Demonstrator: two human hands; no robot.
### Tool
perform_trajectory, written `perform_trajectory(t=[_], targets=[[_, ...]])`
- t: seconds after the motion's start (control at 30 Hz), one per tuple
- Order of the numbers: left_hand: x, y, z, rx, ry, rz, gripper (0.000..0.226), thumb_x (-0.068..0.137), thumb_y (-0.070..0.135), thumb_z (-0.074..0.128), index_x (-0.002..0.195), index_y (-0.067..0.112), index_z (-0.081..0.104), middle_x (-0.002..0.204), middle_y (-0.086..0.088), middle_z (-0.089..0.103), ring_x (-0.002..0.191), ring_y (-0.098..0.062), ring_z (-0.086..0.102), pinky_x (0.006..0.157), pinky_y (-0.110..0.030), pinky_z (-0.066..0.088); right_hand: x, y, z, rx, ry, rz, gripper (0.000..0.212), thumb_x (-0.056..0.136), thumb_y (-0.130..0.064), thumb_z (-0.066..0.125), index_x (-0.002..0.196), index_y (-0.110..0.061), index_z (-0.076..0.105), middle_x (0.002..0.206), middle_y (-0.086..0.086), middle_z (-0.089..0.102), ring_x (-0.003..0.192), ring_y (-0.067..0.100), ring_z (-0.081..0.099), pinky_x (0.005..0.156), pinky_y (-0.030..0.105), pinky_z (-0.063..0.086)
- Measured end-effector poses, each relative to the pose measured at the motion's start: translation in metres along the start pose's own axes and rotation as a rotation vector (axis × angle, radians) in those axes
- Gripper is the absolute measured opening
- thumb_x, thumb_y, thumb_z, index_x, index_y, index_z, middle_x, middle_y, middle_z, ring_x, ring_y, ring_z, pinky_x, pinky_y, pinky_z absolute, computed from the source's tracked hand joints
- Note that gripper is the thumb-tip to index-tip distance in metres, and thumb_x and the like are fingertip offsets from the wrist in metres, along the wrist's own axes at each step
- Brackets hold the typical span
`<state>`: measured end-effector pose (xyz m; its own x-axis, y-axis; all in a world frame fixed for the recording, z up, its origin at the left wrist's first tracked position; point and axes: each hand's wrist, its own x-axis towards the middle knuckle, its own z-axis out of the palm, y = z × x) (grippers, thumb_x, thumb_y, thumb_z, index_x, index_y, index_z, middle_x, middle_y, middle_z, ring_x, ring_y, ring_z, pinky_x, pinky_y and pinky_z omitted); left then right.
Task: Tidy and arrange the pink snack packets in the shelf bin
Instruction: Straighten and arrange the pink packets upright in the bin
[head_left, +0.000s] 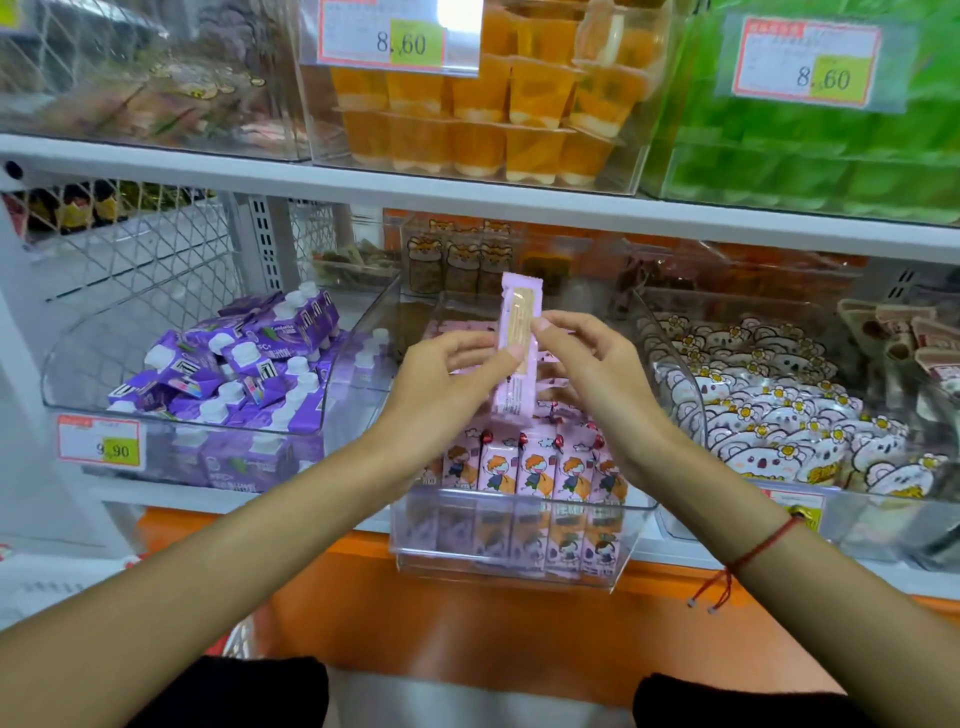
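Note:
A long pink snack packet (515, 343) stands upright in the air above the clear shelf bin (519, 540), its back seam toward me. My left hand (447, 384) grips its left edge with thumb and curled fingers. My right hand (592, 364) pinches its right edge between thumb and fingertips. Inside the bin, a row of several pink packets (535, 467) with cartoon figures stands upright along the front wall. More pink packets lie loosely behind them, partly hidden by my hands.
A clear bin of purple pouches (234, 374) sits to the left, with a 9.90 price tag (98, 447). To the right is a bin of white koala-print packets (779, 415). The shelf above holds orange jelly cups (483, 114) and green packs (810, 135).

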<state>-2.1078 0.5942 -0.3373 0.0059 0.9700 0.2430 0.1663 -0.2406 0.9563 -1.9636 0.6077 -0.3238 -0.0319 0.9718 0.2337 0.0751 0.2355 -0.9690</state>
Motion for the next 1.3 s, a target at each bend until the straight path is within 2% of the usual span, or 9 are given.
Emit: perform_trajectory(t=[0.17, 0.27, 0.43, 0.63, 0.83, 0.93, 1.03, 1.2, 1.3], targets=[[-0.001, -0.001, -0.002, -0.068, -0.07, -0.082, 0.014, 0.089, 0.035, 0.064, 0.102, 0.029, 0.064, 0.092, 0.019, 0.069, 0.076, 0.015, 0.063, 0.064, -0.002, 0.047, 0.0, 0.003, -0.001, 0.011, -0.005, 0.043, 0.027, 0.092, -0.026, 0.062, 0.115, -0.01, 0.061, 0.079, -0.008, 0.067, 0.06, 0.005, 0.061, 0.063, 0.022, 0.052], [-0.001, 0.001, -0.003, -0.075, -0.114, -0.082, 0.013, 0.092, 0.026, 0.061, 0.104, 0.031, 0.064, 0.096, 0.017, 0.07, 0.085, 0.008, 0.066, 0.072, -0.007, 0.051, 0.0, 0.003, -0.003, 0.027, -0.028, 0.032, 0.031, 0.091, -0.023, 0.063, 0.12, -0.013, 0.059, 0.078, -0.011, 0.068, 0.064, 0.004, 0.062, 0.067, 0.022, 0.053], [-0.001, 0.005, -0.007, -0.021, -0.08, 0.03, 0.034, 0.09, 0.006, 0.062, 0.121, 0.017, 0.054, 0.121, 0.004, 0.061, 0.109, -0.002, 0.058, 0.084, -0.004, 0.046, -0.001, 0.0, -0.006, -0.024, -0.151, -0.076, 0.04, 0.085, -0.007, 0.067, 0.124, -0.018, 0.059, 0.106, -0.002, 0.067, 0.095, 0.004, 0.063, 0.08, 0.017, 0.052], [-0.001, 0.003, -0.008, -0.027, -0.073, 0.09, 0.038, 0.089, -0.005, 0.059, 0.116, 0.02, 0.052, 0.109, 0.013, 0.061, 0.101, 0.008, 0.056, 0.084, -0.002, 0.044, -0.002, 0.001, -0.007, -0.04, -0.202, -0.191, 0.038, 0.081, -0.001, 0.07, 0.108, -0.028, 0.063, 0.102, -0.003, 0.065, 0.088, 0.009, 0.06, 0.085, 0.021, 0.05], [-0.001, 0.004, -0.008, 0.006, -0.083, 0.116, 0.036, 0.089, 0.001, 0.061, 0.118, 0.019, 0.052, 0.112, 0.011, 0.06, 0.101, 0.006, 0.056, 0.085, -0.002, 0.044, -0.001, 0.002, -0.009, -0.064, -0.195, -0.2, 0.038, 0.084, -0.01, 0.07, 0.116, -0.03, 0.062, 0.104, -0.007, 0.066, 0.093, 0.003, 0.063, 0.082, 0.017, 0.05], [-0.003, 0.008, -0.006, 0.032, 0.034, 0.222, 0.031, 0.086, 0.01, 0.068, 0.113, 0.019, 0.055, 0.107, 0.012, 0.062, 0.095, 0.003, 0.06, 0.083, -0.007, 0.047, -0.002, 0.001, -0.009, -0.053, -0.147, -0.169, 0.049, 0.082, -0.028, 0.071, 0.129, -0.028, 0.055, 0.114, -0.002, 0.065, 0.102, 0.004, 0.064, 0.087, 0.023, 0.052], [-0.006, 0.01, -0.005, 0.131, 0.183, 0.341, 0.03, 0.08, 0.025, 0.075, 0.105, 0.024, 0.059, 0.1, 0.014, 0.066, 0.091, -0.006, 0.063, 0.079, -0.02, 0.052, -0.005, -0.001, -0.004, -0.009, -0.068, -0.148, 0.063, 0.07, -0.046, 0.072, 0.125, -0.021, 0.054, 0.111, -0.001, 0.065, 0.099, 0.007, 0.066, 0.086, 0.027, 0.053], [-0.009, 0.004, -0.005, 0.314, 0.169, 0.433, 0.032, 0.079, 0.035, 0.076, 0.106, 0.028, 0.062, 0.102, 0.015, 0.064, 0.096, -0.005, 0.06, 0.084, -0.035, 0.051, -0.006, -0.003, 0.0, 0.0, 0.006, -0.154, 0.036, 0.083, -0.032, 0.071, 0.108, -0.011, 0.059, 0.096, 0.004, 0.07, 0.084, 0.008, 0.069, 0.078, 0.024, 0.057], [-0.004, 0.001, -0.008, 0.328, 0.104, 0.347, 0.045, 0.079, 0.038, 0.075, 0.119, 0.028, 0.057, 0.119, 0.011, 0.06, 0.11, -0.005, 0.056, 0.095, -0.035, 0.048, -0.002, -0.002, -0.004, 0.072, 0.001, -0.064, 0.025, 0.091, -0.027, 0.063, 0.107, -0.008, 0.061, 0.092, 0.002, 0.073, 0.08, 0.008, 0.07, 0.074, 0.022, 0.056]])
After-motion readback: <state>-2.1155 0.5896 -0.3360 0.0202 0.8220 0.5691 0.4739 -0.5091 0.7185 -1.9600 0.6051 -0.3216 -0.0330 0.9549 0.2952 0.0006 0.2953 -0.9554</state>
